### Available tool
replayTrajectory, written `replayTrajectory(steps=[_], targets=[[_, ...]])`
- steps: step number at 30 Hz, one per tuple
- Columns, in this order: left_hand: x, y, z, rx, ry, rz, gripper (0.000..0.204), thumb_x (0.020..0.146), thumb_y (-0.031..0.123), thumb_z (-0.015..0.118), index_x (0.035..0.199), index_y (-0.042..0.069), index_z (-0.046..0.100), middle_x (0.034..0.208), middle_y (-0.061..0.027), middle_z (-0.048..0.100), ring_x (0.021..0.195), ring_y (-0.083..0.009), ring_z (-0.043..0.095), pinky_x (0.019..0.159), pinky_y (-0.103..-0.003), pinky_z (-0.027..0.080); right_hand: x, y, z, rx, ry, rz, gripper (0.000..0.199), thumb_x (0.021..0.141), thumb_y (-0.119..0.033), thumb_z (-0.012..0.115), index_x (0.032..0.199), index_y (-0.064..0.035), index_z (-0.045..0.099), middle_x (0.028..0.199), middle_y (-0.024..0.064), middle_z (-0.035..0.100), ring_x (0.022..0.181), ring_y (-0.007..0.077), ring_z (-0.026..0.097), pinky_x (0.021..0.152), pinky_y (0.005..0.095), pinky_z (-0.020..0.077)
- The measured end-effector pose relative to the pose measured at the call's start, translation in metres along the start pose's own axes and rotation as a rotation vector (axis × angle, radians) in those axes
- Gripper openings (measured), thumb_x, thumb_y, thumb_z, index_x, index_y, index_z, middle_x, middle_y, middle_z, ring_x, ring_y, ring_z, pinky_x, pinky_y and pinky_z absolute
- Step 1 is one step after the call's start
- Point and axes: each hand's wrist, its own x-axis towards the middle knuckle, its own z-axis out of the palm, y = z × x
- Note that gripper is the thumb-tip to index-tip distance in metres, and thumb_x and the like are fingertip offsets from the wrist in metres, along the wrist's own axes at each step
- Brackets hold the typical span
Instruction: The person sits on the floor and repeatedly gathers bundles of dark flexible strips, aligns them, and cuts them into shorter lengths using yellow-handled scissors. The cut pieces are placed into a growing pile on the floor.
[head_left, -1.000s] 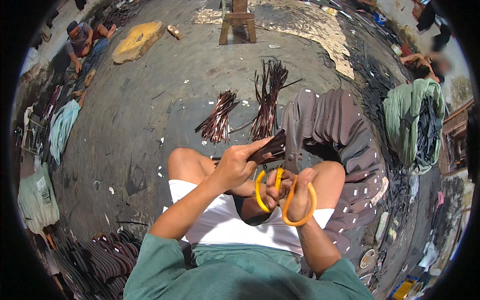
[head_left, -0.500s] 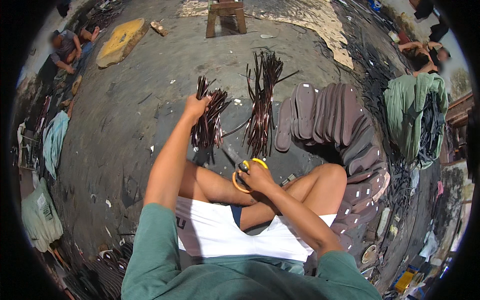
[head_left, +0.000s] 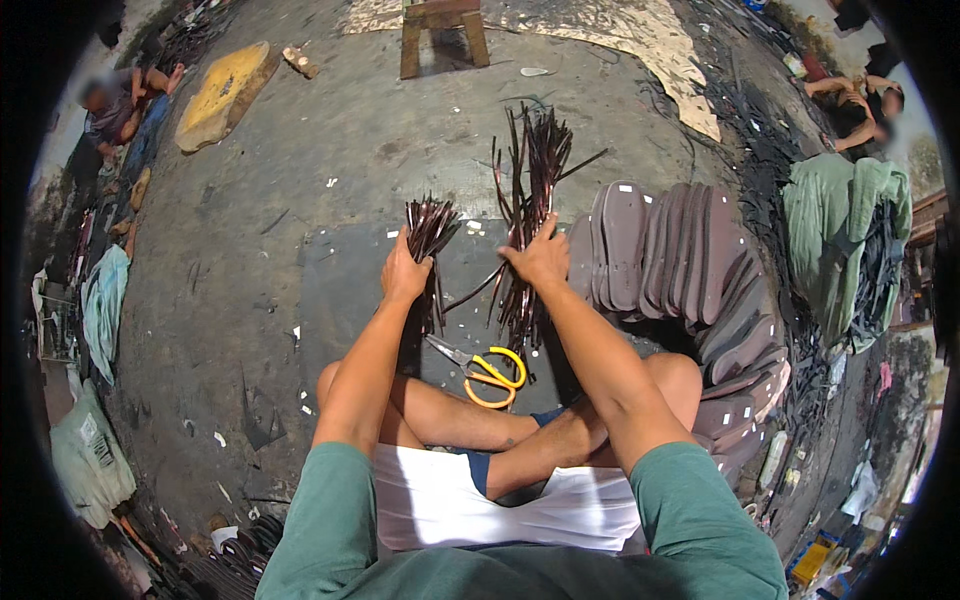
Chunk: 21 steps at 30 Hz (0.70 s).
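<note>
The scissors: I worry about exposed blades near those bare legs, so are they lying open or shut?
Shut. The scissors lie flat on the floor, blades together in one point, yellow loops side by side.

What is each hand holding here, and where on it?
Left hand grips the shorter bundle of dark strips mid-length; right hand grips the longer bundle mid-length.

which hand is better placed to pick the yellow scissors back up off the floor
Probably the right hand. The scissors lie with their yellow handles toward the person's right, below the larger strip bundle that hand rests on. The left hand, on the smaller bundle, sits nearer the blade tips.
</note>
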Motion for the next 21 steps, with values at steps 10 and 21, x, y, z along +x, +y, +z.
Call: replayTrajectory(steps=[10,21], targets=[[-0.029,0.068,0.049,-0.383,-0.215,0.303,0.063,0.084,0.049,0.066,0.12,-0.002,0.06,0.115,-0.0237,0.062,0.11,-0.0348,0.058,0.098,-0.041,0.042,0.022,0.056,-0.028,0.53,0.08,-0.004,0.04,0.084,-0.035,0.068,0.082,0.0048,0.064,0.077,0.0176,0.066,0.071,0.0262,0.062,0.07,0.0391,0.0476],[-0.05,0.105,0.13,-0.201,-0.246,0.195,0.058,0.093,0.05,0.047,0.131,0.006,0.054,0.132,-0.017,0.055,0.124,-0.0341,0.05,0.105,-0.042,0.035,0.003,0.042,-0.091,0.488,0.149,-0.207,0.042,0.093,-0.036,0.055,0.092,0.0064,0.06,0.086,0.0273,0.065,0.086,0.0403,0.064,0.077,0.0462,0.0456]])
